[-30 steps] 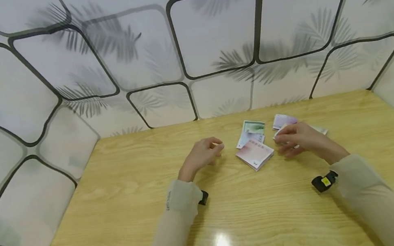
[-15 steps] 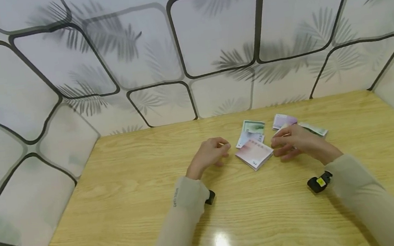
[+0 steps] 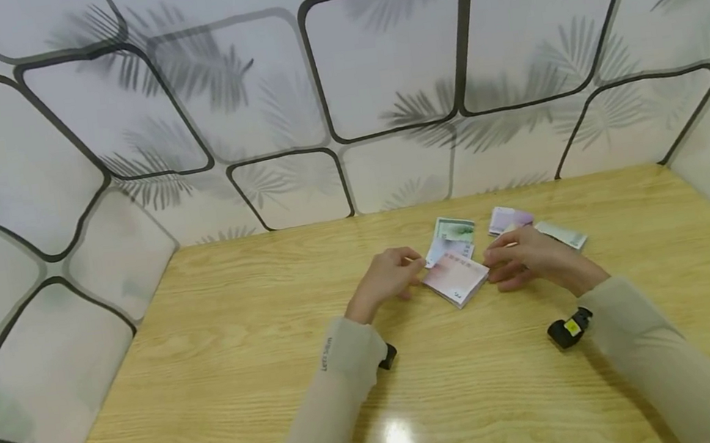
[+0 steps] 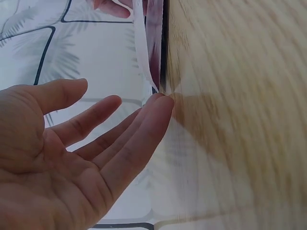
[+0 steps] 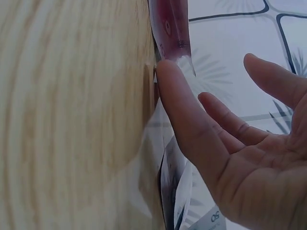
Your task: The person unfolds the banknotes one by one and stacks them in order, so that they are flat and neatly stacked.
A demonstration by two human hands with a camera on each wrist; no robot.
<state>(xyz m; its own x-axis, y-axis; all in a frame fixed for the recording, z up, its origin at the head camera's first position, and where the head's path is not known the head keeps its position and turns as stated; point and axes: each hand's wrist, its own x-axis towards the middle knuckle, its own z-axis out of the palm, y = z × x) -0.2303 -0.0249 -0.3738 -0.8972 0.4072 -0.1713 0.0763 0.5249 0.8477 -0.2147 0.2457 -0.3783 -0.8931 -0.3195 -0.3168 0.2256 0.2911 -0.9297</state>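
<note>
A folded pinkish banknote stack (image 3: pixel 457 279) lies on the wooden table between the two hands. At its left corner is my left hand (image 3: pixel 390 276), fingers extended; in the left wrist view the fingertips (image 4: pixel 165 103) touch the stack's edge (image 4: pixel 152 43). My right hand (image 3: pixel 532 256) is at the right corner, palm inward, and in the right wrist view a fingertip (image 5: pixel 168 69) meets the reddish note (image 5: pixel 170 28). Neither thumb closes on anything. A bluish note (image 3: pixel 450 247) is partly under the pink stack, with a green note (image 3: pixel 456 228) behind it.
Beyond my right hand lie a purple note (image 3: pixel 509 218) and a pale green note (image 3: pixel 561 234), partly hidden by the hand. The wooden table (image 3: pixel 223 341) ends at a patterned covering (image 3: pixel 298 188) along the back and sides.
My left hand has moved right to the pink stack's left corner. My right hand has shifted left to its right corner, uncovering more of the pale green note.
</note>
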